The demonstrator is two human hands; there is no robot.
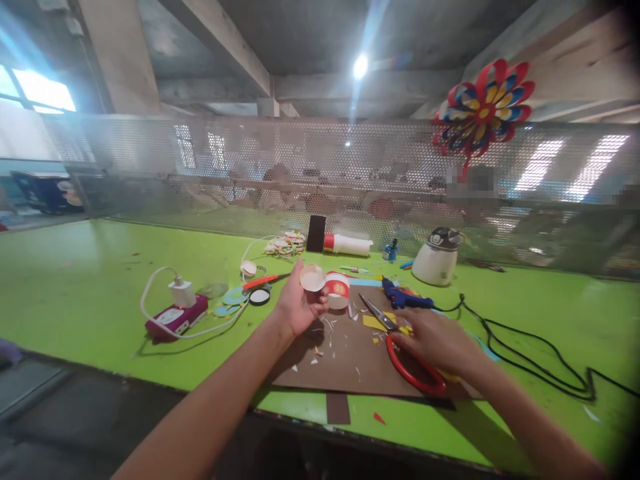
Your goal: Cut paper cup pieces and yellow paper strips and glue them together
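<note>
Pinching a pale cup [311,280], the left grip [296,303] is by the brown board [345,367]; the right grip [436,337]'s at the red scissors [385,321], can't tell if it's pinching them. Squeezing too hard could dent the cup; a snagged cord [462,300] could drag the glue gun [407,298]. Messy green desk [65,280], mesh screen [350,153], concrete ceiling [310,33].
</note>
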